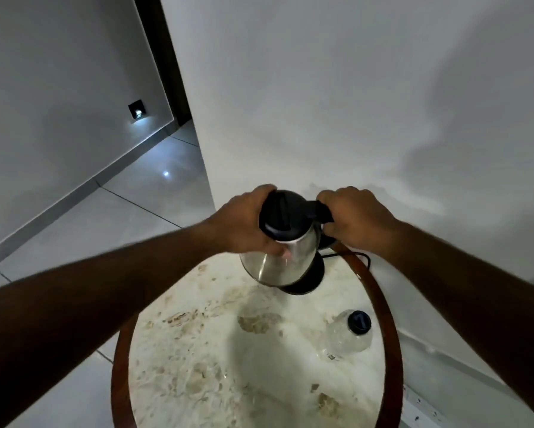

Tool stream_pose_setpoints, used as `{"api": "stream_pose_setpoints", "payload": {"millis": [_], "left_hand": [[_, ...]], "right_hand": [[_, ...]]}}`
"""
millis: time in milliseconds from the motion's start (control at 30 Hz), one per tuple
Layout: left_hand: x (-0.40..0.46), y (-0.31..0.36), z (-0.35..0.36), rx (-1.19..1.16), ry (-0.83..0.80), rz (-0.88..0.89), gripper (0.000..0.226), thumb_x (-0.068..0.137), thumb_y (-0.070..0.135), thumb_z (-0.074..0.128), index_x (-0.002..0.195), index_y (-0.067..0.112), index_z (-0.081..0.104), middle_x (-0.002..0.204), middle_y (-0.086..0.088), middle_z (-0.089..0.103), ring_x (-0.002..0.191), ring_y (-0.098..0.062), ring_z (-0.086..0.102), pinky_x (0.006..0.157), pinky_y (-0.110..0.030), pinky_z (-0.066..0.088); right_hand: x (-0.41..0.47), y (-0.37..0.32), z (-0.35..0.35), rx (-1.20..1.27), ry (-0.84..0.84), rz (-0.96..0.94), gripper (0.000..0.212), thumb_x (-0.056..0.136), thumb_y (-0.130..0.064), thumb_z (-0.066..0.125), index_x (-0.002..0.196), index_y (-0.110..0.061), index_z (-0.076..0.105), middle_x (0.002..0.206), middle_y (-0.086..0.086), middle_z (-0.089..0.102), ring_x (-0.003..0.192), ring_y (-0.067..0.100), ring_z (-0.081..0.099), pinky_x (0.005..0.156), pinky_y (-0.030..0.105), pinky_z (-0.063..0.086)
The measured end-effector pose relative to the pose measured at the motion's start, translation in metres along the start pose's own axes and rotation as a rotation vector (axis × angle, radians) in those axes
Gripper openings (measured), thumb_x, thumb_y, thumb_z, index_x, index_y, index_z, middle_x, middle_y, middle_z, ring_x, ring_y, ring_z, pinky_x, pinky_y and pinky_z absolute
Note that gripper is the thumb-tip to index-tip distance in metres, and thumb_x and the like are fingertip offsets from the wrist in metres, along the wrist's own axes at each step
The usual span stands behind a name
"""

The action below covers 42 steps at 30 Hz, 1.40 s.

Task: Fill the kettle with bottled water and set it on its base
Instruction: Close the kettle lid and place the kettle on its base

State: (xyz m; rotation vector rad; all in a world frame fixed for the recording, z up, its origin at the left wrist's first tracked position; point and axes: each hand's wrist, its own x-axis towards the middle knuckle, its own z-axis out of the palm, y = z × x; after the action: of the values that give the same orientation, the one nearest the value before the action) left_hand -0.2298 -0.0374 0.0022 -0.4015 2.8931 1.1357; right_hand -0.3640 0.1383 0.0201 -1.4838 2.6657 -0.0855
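A steel kettle (282,261) with a black lid stands tilted on its black base (310,281) at the far side of a round table. My left hand (244,222) wraps the kettle's upper body and lid edge from the left. My right hand (355,216) grips the black handle on the right. A clear plastic water bottle (347,336) with a black cap stands at the table's right edge, near me, apart from both hands.
The round marble-topped table (228,350) has a brown wooden rim. A black cord (357,256) runs from the base toward the white wall (352,103) just behind. A power strip (423,406) lies on the tiled floor (120,217) at the lower right.
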Motion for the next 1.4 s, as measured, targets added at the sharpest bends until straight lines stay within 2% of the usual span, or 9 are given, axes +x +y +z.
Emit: {"api": "stream_pose_setpoints", "payload": {"millis": [67,233,367,600,733,867,1067,1233,1400], "left_hand": [[0.025,0.004,0.006,0.007,-0.043,0.012,0.109,0.047,0.045,0.092,0.137,0.030,0.034,0.117,0.015,0.051,0.106,-0.009,0.050,0.081,-0.019,0.038],[0.060,0.003,0.029,-0.010,-0.113,0.003,0.114,0.048,0.040,0.094,0.143,0.026,0.032,0.127,0.010,0.053,0.112,-0.011,0.049,0.089,-0.022,0.040],[0.071,-0.004,0.051,-0.011,-0.159,-0.010,0.113,0.047,0.041,0.094,0.141,0.028,0.033,0.121,0.015,0.053,0.110,-0.010,0.052,0.085,-0.018,0.041],[0.077,-0.018,0.057,-0.025,-0.186,-0.028,0.111,0.049,0.041,0.093,0.141,0.030,0.032,0.123,0.015,0.053,0.115,-0.012,0.052,0.093,-0.024,0.042],[0.082,-0.017,0.054,-0.044,-0.216,-0.056,0.117,0.051,0.037,0.094,0.146,0.027,0.028,0.133,0.009,0.053,0.122,-0.015,0.049,0.102,-0.031,0.043],[0.085,-0.018,0.049,-0.047,-0.231,-0.049,0.112,0.050,0.036,0.094,0.144,0.028,0.032,0.127,0.013,0.054,0.119,-0.014,0.051,0.096,-0.026,0.042],[0.078,-0.025,0.045,-0.037,-0.198,-0.031,0.115,0.049,0.036,0.095,0.145,0.026,0.032,0.130,0.011,0.053,0.117,-0.013,0.051,0.091,-0.021,0.041],[0.074,-0.026,0.044,-0.037,-0.202,-0.039,0.114,0.050,0.036,0.094,0.145,0.025,0.032,0.131,0.008,0.053,0.117,-0.014,0.051,0.094,-0.024,0.043],[0.074,-0.025,0.049,-0.078,-0.184,-0.041,0.113,0.051,0.035,0.094,0.145,0.026,0.032,0.129,0.011,0.054,0.117,-0.013,0.052,0.091,-0.020,0.041]], "right_hand": [[0.004,0.018,0.004,0.017,0.011,0.044,0.019,0.077,-0.017,0.061,0.096,-0.012,0.056,0.080,0.008,0.058,0.078,0.033,0.060,0.062,0.031,0.037],[0.005,0.045,0.025,0.068,-0.007,0.123,0.019,0.078,-0.015,0.061,0.097,-0.012,0.057,0.083,0.010,0.060,0.076,0.032,0.060,0.063,0.032,0.043],[-0.001,0.057,0.040,0.108,-0.043,0.161,0.014,0.078,-0.013,0.061,0.090,-0.013,0.055,0.079,0.007,0.057,0.073,0.030,0.060,0.061,0.032,0.044],[0.001,0.058,0.052,0.130,-0.055,0.153,0.017,0.085,-0.014,0.058,0.101,-0.010,0.056,0.093,0.012,0.064,0.082,0.031,0.062,0.074,0.039,0.052],[0.004,0.057,0.050,0.129,-0.085,0.186,0.021,0.086,-0.016,0.058,0.105,-0.009,0.055,0.098,0.014,0.064,0.086,0.033,0.063,0.080,0.044,0.053],[0.005,0.055,0.050,0.128,-0.075,0.178,0.021,0.086,-0.018,0.059,0.104,-0.008,0.055,0.097,0.014,0.064,0.085,0.033,0.063,0.080,0.044,0.053],[0.004,0.054,0.053,0.124,-0.049,0.109,0.023,0.085,-0.021,0.061,0.105,-0.010,0.056,0.095,0.012,0.065,0.083,0.030,0.063,0.080,0.044,0.053],[0.005,0.052,0.057,0.136,-0.042,0.098,0.023,0.085,-0.021,0.061,0.105,-0.010,0.056,0.092,0.011,0.065,0.082,0.029,0.062,0.079,0.042,0.053],[0.005,0.056,0.058,0.163,-0.032,0.117,0.025,0.084,-0.020,0.063,0.106,-0.010,0.056,0.093,0.011,0.064,0.083,0.029,0.062,0.079,0.042,0.053]]}}
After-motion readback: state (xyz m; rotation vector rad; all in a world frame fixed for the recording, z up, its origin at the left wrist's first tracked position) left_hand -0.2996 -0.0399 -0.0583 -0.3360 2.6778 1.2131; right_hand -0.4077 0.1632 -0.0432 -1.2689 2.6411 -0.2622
